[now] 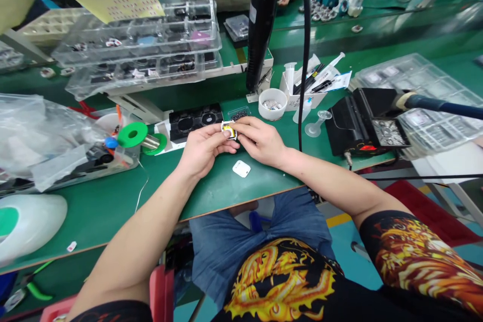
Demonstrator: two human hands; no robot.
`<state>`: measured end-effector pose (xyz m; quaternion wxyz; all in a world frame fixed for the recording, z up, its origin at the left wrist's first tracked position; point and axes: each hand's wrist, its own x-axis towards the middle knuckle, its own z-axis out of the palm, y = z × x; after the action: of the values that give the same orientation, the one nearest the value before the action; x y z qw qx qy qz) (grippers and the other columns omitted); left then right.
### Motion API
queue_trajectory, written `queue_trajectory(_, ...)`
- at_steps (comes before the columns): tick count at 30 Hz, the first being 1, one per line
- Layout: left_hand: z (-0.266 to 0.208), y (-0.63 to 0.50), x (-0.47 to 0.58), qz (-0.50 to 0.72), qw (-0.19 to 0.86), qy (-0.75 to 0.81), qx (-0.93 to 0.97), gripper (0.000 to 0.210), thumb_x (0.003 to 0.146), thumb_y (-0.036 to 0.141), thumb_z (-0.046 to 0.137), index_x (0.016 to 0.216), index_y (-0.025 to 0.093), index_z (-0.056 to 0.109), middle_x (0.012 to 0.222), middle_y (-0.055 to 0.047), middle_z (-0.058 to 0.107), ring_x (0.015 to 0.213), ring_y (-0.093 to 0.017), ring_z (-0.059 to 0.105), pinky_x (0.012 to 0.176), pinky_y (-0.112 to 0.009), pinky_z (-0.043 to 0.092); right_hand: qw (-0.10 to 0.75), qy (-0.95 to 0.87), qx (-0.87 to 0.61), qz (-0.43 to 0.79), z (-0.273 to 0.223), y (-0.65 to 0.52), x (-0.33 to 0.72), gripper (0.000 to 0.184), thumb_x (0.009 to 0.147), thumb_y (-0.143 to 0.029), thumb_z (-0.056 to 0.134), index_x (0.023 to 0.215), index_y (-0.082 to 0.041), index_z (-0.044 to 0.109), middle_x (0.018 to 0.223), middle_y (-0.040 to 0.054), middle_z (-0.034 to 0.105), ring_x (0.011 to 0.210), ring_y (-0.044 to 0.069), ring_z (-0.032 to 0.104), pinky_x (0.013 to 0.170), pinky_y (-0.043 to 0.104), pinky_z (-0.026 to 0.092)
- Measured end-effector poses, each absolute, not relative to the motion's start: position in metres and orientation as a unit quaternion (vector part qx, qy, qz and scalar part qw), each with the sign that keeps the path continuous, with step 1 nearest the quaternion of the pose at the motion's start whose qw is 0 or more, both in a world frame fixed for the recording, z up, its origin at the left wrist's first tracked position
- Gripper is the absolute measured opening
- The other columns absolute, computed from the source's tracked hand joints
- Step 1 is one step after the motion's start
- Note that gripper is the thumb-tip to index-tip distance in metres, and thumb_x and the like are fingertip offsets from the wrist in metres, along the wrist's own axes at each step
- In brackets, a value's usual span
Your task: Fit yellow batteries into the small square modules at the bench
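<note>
My left hand [206,147] pinches a small white-framed electronic part [229,131] with a yellow block inside, just above the green bench. From the other side, the fingers of my right hand [260,140] meet at the same part, thumb and index close together. What the right fingertips grip, if anything, is too small to make out. A white rounded-square cover [241,168] lies flat on the bench below both hands. Behind the hands sit a black tray with round recesses [196,122] and a small clear box of dark screws [239,113].
To the left stand a green solder spool [133,134] and a bag-covered bin [33,136]. A white bowl [272,104], a box of syringes and pens [305,99], and a black soldering station [362,126] are on the right. A black tube [260,25] hangs ahead.
</note>
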<state>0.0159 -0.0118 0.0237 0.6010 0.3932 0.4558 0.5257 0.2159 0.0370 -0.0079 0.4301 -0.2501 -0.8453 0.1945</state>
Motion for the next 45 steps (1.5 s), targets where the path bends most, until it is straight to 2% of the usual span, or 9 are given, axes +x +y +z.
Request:
queue_trajectory(10, 0.027, -0.015, 0.018, 0.528, 0.616, 0.440, 0.385, 0.037, 0.080, 0.030, 0.098, 0.107, 0.010, 0.083, 0.088, -0.011, 0.079, 0.076, -0.021, 0.079, 0.067, -0.027, 0.067, 0.423, -0.859, -0.247, 0.147, -0.002, 0.032, 0.218, 0.038, 0.107, -0.016, 0.056, 0.140, -0.022, 0.073, 0.135, 0.0129, 0.072, 0.123, 0.025, 0.072, 0.106, 0.042, 0.065)
queue_trajectory(19, 0.027, -0.017, 0.018, 0.511, 0.629, 0.443, 0.383, 0.036, 0.080, 0.031, 0.098, 0.105, 0.010, 0.083, 0.085, -0.011, 0.079, 0.074, -0.021, 0.079, 0.065, -0.026, 0.066, 0.414, -0.862, -0.263, 0.124, 0.004, 0.030, 0.220, 0.030, 0.110, -0.019, 0.054, 0.130, -0.019, 0.075, 0.126, 0.0127, 0.075, 0.115, 0.024, 0.074, 0.101, 0.039, 0.065)
queue_trajectory(31, 0.026, -0.016, 0.018, 0.494, 0.621, 0.466, 0.393, 0.037, 0.080, 0.032, 0.097, 0.105, 0.009, 0.083, 0.087, -0.012, 0.079, 0.074, -0.023, 0.079, 0.064, -0.027, 0.066, 0.405, -0.857, -0.277, 0.159, 0.004, 0.031, 0.220, 0.028, 0.110, -0.022, 0.053, 0.126, -0.019, 0.076, 0.123, 0.0117, 0.075, 0.110, 0.022, 0.072, 0.097, 0.037, 0.062)
queue_trajectory(35, 0.031, -0.015, 0.015, 0.507, 0.590, 0.480, 0.406, 0.036, 0.081, 0.032, 0.095, 0.106, 0.009, 0.083, 0.099, -0.015, 0.082, 0.073, -0.020, 0.078, 0.065, -0.027, 0.067, 0.430, -0.827, -0.314, 0.180, 0.013, 0.039, 0.225, 0.029, 0.108, -0.023, 0.053, 0.127, -0.019, 0.075, 0.121, 0.0112, 0.074, 0.101, 0.022, 0.070, 0.091, 0.037, 0.059)
queue_trajectory(37, 0.032, -0.014, 0.013, 0.508, 0.586, 0.480, 0.410, 0.034, 0.083, 0.030, 0.093, 0.108, 0.010, 0.084, 0.108, -0.017, 0.082, 0.074, -0.019, 0.078, 0.067, -0.026, 0.067, 0.423, -0.810, -0.369, 0.171, 0.021, 0.045, 0.232, 0.028, 0.109, -0.024, 0.051, 0.120, -0.018, 0.076, 0.113, 0.0108, 0.074, 0.094, 0.021, 0.067, 0.088, 0.036, 0.055)
queue_trajectory(40, 0.031, -0.011, 0.008, 0.495, 0.602, 0.474, 0.411, 0.032, 0.084, 0.028, 0.092, 0.108, 0.009, 0.084, 0.112, -0.019, 0.082, 0.074, -0.018, 0.078, 0.066, -0.026, 0.066, 0.328, -0.829, -0.425, 0.155, 0.034, 0.050, 0.244, 0.028, 0.109, -0.032, 0.054, 0.101, -0.017, 0.077, 0.098, 0.0089, 0.073, 0.088, 0.021, 0.064, 0.083, 0.034, 0.048)
queue_trajectory(45, 0.029, -0.008, 0.003, 0.493, 0.609, 0.474, 0.402, 0.031, 0.083, 0.031, 0.092, 0.103, 0.009, 0.083, 0.112, -0.020, 0.082, 0.071, -0.018, 0.076, 0.061, -0.025, 0.064, 0.058, -0.890, -0.435, 0.125, 0.044, 0.053, 0.261, 0.038, 0.095, -0.054, 0.079, 0.083, -0.018, 0.072, 0.081, 0.0058, 0.070, 0.075, 0.020, 0.058, 0.067, 0.033, 0.032)
